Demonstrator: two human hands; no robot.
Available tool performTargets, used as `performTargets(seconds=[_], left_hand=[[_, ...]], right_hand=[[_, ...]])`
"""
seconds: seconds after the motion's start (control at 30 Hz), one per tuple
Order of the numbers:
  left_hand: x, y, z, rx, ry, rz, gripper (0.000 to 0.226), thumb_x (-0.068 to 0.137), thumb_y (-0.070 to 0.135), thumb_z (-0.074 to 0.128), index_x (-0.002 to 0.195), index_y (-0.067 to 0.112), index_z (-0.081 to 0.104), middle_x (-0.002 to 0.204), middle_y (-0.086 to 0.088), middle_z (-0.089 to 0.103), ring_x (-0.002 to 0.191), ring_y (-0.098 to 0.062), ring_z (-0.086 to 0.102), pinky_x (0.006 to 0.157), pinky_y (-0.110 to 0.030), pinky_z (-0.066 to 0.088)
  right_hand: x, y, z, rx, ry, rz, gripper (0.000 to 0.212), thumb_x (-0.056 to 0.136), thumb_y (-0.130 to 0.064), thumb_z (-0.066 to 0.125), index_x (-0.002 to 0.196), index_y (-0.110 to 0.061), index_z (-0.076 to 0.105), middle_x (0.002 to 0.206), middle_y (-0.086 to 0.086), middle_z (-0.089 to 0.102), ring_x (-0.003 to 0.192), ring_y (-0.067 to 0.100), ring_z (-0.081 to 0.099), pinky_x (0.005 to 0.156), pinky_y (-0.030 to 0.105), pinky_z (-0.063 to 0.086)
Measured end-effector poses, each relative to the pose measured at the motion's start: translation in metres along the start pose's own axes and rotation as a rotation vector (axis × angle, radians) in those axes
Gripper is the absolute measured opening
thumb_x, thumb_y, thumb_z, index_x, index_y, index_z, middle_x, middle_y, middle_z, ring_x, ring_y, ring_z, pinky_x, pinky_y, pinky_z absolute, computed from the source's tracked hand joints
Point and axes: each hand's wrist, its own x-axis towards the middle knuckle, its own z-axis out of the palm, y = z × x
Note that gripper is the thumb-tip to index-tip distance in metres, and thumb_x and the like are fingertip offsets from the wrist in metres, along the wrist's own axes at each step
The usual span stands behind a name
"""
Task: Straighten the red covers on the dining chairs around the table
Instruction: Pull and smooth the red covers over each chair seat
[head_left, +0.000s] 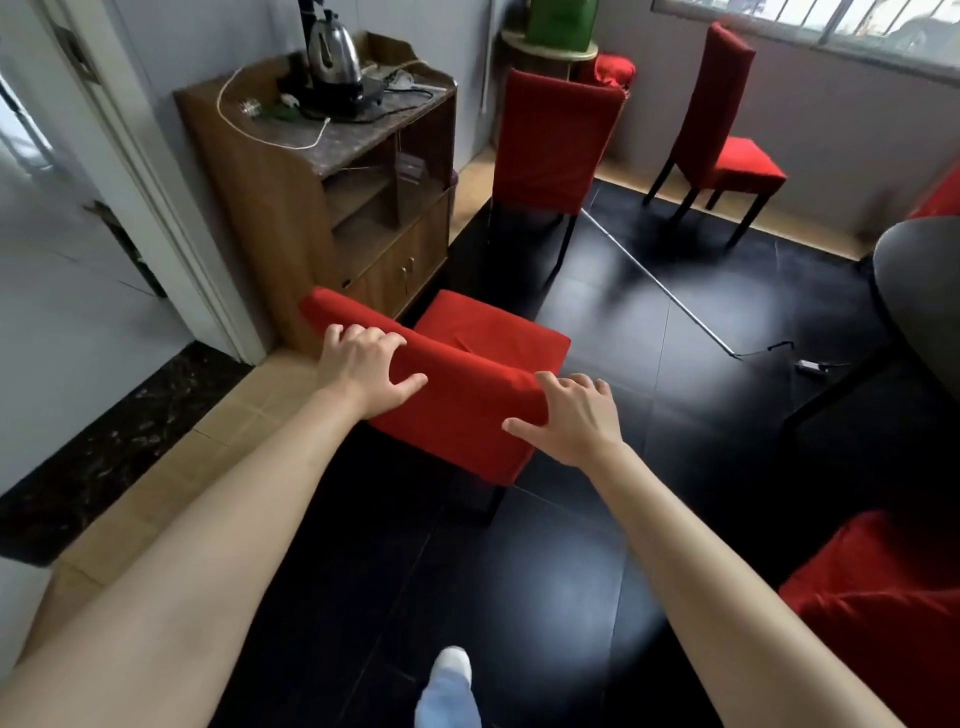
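A dining chair with a red cover (457, 410) stands right in front of me, its backrest toward me and its seat (488, 327) beyond. My left hand (363, 366) grips the top edge of the backrest near its left end, fingers curled over the far side and thumb on the near face. My right hand (571, 415) grips the backrest's right corner, fingers over the top and thumb on the near face. The cover lies smooth on the back.
Two more red-covered chairs (550, 140) (722, 124) stand farther back near the window wall. Another red cover (878, 608) shows at the lower right. A wooden sideboard (291, 208) with a kettle (332, 52) stands left. A dark round table (919, 291) is at right. A thin rod (660, 286) lies on the black floor.
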Motion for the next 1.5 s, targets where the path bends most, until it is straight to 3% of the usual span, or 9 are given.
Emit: performTargets(seconds=[0.17,0.6,0.93,1.07,1.3,1.5], left_hand=[[0.052,-0.014,0.025,0.027,-0.050,0.087,0.066,0.081,0.071,0.048,0.127,0.025,0.055,0.123,-0.001,0.061,0.117,-0.025,0.051,0.104,-0.043,0.025],[0.125,-0.071,0.073,-0.016,-0.228,0.186,0.075,0.079,0.077,0.043,0.134,0.025,0.049,0.129,-0.003,0.057,0.123,-0.025,0.048,0.109,-0.044,0.026],[0.161,-0.091,0.097,-0.063,-0.314,0.407,0.073,0.083,0.075,0.038,0.135,0.025,0.048,0.129,-0.006,0.056,0.122,-0.026,0.047,0.109,-0.044,0.026],[0.161,-0.091,0.108,-0.005,-0.294,0.455,0.075,0.081,0.078,0.030,0.134,0.028,0.049,0.127,-0.005,0.058,0.118,-0.028,0.050,0.105,-0.046,0.030],[0.166,-0.094,0.113,0.017,-0.254,0.469,0.086,0.072,0.083,0.019,0.129,0.029,0.054,0.119,-0.002,0.063,0.109,-0.026,0.056,0.095,-0.041,0.037],[0.164,-0.100,0.114,0.007,-0.239,0.513,0.084,0.073,0.083,0.019,0.126,0.029,0.056,0.117,-0.001,0.064,0.106,-0.025,0.057,0.092,-0.040,0.038]], right_hand=[[0.055,-0.014,0.020,0.002,-0.042,0.018,0.089,0.075,-0.083,0.041,0.137,-0.020,0.044,0.122,0.004,0.064,0.120,0.029,0.050,0.104,0.046,0.033],[0.122,-0.051,0.058,0.036,-0.214,0.186,0.080,0.071,-0.084,0.046,0.121,-0.020,0.049,0.107,0.005,0.065,0.103,0.030,0.057,0.084,0.042,0.041],[0.128,-0.071,0.069,0.050,-0.215,0.417,0.083,0.070,-0.084,0.046,0.124,-0.021,0.052,0.123,0.004,0.061,0.114,0.028,0.052,0.095,0.043,0.039],[0.126,-0.071,0.074,0.080,-0.237,0.460,0.090,0.062,-0.089,0.043,0.129,-0.029,0.050,0.129,0.003,0.057,0.124,0.028,0.045,0.105,0.048,0.028],[0.127,-0.073,0.080,0.037,-0.203,0.510,0.099,0.050,-0.096,0.027,0.117,-0.029,0.055,0.112,0.004,0.062,0.110,0.028,0.051,0.099,0.047,0.030],[0.118,-0.085,0.079,0.037,-0.181,0.546,0.095,0.051,-0.095,0.027,0.110,-0.027,0.056,0.104,0.004,0.063,0.103,0.029,0.054,0.095,0.046,0.031]])
